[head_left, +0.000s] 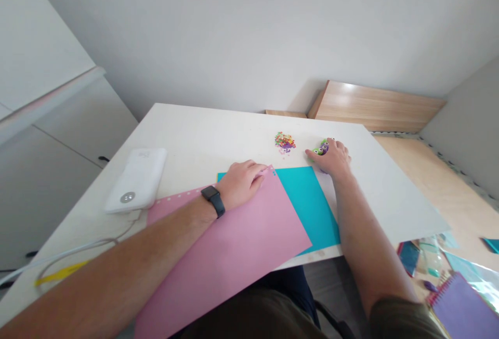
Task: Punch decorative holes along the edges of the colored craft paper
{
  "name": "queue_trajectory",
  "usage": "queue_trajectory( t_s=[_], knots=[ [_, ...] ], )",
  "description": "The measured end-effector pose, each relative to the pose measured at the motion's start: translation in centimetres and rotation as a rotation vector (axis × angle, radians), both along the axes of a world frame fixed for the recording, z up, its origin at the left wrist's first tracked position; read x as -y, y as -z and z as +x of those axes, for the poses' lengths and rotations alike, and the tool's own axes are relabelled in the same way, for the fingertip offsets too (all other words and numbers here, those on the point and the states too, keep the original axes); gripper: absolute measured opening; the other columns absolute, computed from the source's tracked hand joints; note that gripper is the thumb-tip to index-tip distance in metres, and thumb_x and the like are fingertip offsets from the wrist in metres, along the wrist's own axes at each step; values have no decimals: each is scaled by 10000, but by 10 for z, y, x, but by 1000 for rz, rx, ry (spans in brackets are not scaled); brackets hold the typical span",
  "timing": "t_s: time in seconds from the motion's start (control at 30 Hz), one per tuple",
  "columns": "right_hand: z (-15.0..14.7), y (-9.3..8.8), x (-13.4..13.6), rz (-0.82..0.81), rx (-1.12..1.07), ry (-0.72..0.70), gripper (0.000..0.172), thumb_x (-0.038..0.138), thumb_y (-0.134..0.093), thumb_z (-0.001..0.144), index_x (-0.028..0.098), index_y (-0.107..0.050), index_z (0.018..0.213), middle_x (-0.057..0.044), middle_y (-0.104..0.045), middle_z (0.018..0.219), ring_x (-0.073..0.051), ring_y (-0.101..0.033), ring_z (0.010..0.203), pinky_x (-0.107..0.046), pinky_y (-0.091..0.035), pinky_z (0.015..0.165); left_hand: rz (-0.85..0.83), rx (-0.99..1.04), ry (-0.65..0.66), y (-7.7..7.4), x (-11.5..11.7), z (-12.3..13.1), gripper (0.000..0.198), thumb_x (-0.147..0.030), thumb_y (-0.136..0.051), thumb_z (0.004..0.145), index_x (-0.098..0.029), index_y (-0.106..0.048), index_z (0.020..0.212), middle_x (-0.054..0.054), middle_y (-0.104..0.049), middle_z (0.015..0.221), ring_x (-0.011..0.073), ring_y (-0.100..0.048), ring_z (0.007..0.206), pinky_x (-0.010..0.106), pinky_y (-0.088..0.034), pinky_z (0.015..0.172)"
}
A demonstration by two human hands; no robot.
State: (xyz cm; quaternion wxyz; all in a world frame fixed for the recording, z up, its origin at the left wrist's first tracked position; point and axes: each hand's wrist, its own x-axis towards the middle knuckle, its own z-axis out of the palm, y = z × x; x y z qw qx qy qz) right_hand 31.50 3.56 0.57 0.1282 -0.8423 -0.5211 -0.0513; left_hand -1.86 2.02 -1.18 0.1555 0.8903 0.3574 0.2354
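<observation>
A large pink sheet of paper lies aslant on the table, with a row of small holes along its far edge. My left hand, wearing a black watch, rests on that edge with its fingers curled at the far right corner, gripping the paper. Partly under the pink sheet is a teal sheet. On the right, my right hand is over several small green and purple pieces with eye-like dots. Its thumb is spread away from the fingers, and the pieces show between them, partly hidden.
A heap of tiny coloured paper bits lies between my hands, towards the back. To the left sits a white power bank with a cable. A purple spiral notebook is on a lower wooden surface at the right.
</observation>
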Motion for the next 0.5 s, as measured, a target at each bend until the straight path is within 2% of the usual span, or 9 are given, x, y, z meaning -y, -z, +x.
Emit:
queue_trajectory(
  t_s=[0.1,0.2,0.27,0.37,0.5],
  knots=[
    [6,0,-3,5,9,54,1013,876,-540,733,225,-444,1503,-213,-471,1502,-449,-433,1367,-621,-369,1094,9,-12,3,0,0,0,334,-266,-487,1030,-228,-665,1310,78,-724,1149,234,-683,1068,400,-522,972],
    [13,-3,-8,-27,3,84,1127,920,-534,696,222,-371,1565,-240,-334,1614,-504,-333,1440,-689,-326,1100,11,-15,8,0,0,0,340,-265,-483,1029,-236,-660,1317,80,-724,1148,232,-682,1065,397,-521,963],
    [18,-6,-10,-69,-15,47,1169,949,-522,675,221,-358,1574,-248,-304,1633,-508,-320,1454,-703,-313,1104,13,-10,10,0,0,-1,342,-264,-479,1028,-237,-659,1318,83,-722,1144,233,-680,1072,403,-519,967],
    [25,-10,-6,-110,-1,-43,1161,959,-530,660,240,-379,1559,-230,-359,1604,-485,-362,1439,-687,-320,1111,14,-6,8,0,0,-1,344,-257,-483,1023,-241,-656,1320,87,-719,1138,234,-678,1076,407,-516,973],
    [35,-11,11,-50,112,-115,1120,919,-557,694,270,-346,1582,-189,-319,1643,-465,-275,1499,-664,-249,1171,10,-11,4,0,0,-1,340,-255,-487,1018,-239,-662,1309,88,-716,1125,237,-676,1065,409,-514,964]
  ],
)
